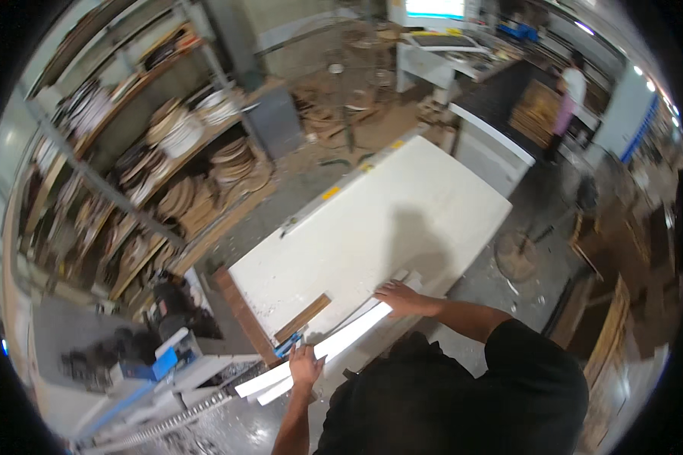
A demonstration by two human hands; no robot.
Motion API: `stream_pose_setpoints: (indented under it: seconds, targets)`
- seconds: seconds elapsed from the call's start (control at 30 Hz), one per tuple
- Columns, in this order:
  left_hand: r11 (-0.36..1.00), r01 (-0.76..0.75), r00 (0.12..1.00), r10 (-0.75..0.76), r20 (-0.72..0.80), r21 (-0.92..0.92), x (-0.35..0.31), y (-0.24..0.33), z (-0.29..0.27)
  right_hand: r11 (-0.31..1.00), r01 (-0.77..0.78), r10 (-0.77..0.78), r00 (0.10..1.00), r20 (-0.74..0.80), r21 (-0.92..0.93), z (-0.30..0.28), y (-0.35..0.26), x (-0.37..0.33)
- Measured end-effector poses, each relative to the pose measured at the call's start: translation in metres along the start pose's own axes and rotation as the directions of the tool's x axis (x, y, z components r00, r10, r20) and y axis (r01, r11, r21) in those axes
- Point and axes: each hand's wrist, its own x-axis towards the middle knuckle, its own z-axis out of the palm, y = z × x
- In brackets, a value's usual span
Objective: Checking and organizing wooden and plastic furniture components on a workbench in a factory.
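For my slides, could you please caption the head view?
Left hand and right hand on long flat white strips at a white rectangular table.

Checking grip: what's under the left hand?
White strips, showing on both sides of the left hand. Its palm side and the stretch directly beneath are covered, so contact can't be seen.

White strips [360,327]; off-white table [326,258], brown at its left end; yellow patches [331,193] along far edge; brown wood piece [303,317]; black shirt [448,398]; grey cabinet [279,123].

Two hands [306,366] [401,297], two white strips [264,380] [276,392] and one brown slat [303,317] show at the tabletop [341,235].
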Motion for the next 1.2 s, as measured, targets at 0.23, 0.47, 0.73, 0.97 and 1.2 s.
stream_pose_setpoints:
  seconds: [0.23,0.47,0.73,0.97,1.2]
  targets:
    - [0.963,0.229,0.971,-0.216,0.100,-0.140,-0.004,-0.003,0.014,0.987,0.157,-0.153,0.981,-0.116,0.028,0.014,0.041,0.001]
    - [0.958,0.284,0.955,-0.280,0.097,-0.030,-0.002,-0.004,0.025,0.985,0.174,-0.174,0.984,0.031,-0.014,0.015,0.044,0.012]
    - [0.980,0.198,0.977,-0.197,0.080,-0.003,-0.013,0.020,0.004,0.985,0.138,-0.125,0.984,-0.124,0.103,0.019,0.040,0.002]
    - [0.975,0.216,0.967,-0.220,0.131,0.044,-0.016,0.018,0.008,0.981,0.107,-0.085,0.987,-0.134,0.160,0.019,0.035,0.005]
    - [0.915,0.325,0.946,-0.316,0.077,-0.237,0.020,-0.010,0.014,0.998,0.030,-0.021,0.987,-0.159,0.049,0.018,0.000,0.002]
